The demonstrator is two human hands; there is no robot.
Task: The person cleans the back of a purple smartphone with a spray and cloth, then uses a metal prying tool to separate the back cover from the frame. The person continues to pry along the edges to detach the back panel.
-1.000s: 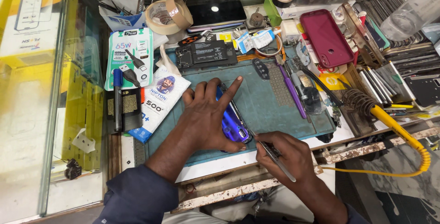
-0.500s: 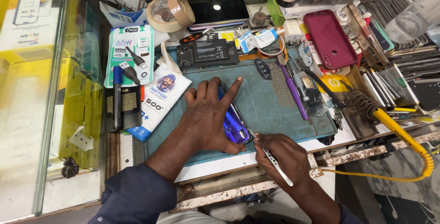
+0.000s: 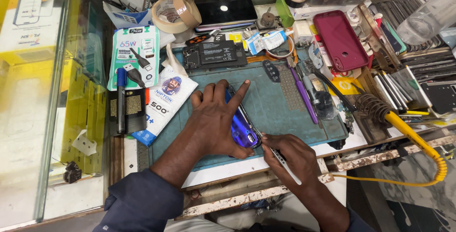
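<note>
Person wearing a dark navy long-sleeved top, the left sleeve bunching in soft folds below the bare forearm; left hand and right hand showing bare, without gloves.

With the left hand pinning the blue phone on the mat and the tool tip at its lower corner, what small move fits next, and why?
Probably slide the thin metal tool a little further along the edge of the blue phone. The right hand has its tip at the phone's lower corner, and the left hand presses the phone flat on the teal mat, which steadies it for that.
</note>
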